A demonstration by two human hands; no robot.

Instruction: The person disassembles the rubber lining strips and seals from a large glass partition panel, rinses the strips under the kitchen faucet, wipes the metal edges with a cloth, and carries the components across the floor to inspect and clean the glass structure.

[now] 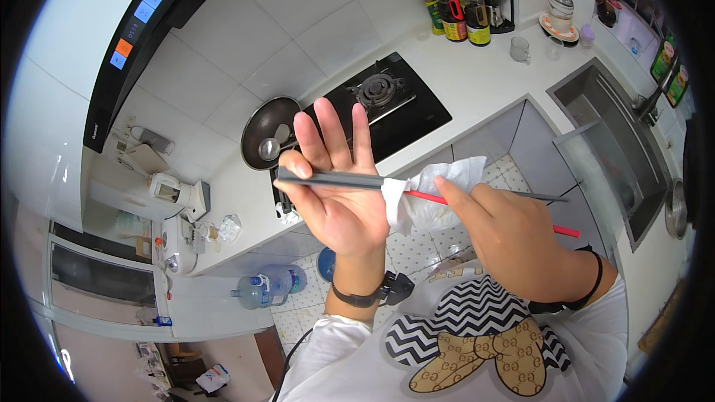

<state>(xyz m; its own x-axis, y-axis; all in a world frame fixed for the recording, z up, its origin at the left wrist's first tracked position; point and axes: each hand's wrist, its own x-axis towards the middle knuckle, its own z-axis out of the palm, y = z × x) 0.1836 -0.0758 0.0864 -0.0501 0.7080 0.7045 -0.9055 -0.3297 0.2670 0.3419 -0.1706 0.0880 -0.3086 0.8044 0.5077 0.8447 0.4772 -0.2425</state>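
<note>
My left hand, palm up, pinches the thick ends of dark chopsticks between thumb and index finger; its other fingers are spread. A white tissue or cloth is wrapped around the chopsticks at mid-length. My right hand grips the cloth and the sticks through it. A thin red stick runs through the cloth beside the dark ones, its far end showing past my right hand. How many dark chopsticks there are, I cannot tell.
Behind my hands lie a black gas stove and a wok with ladles. Sauce bottles stand on the white counter. At right is a grey sink; water jugs stand on the floor at left.
</note>
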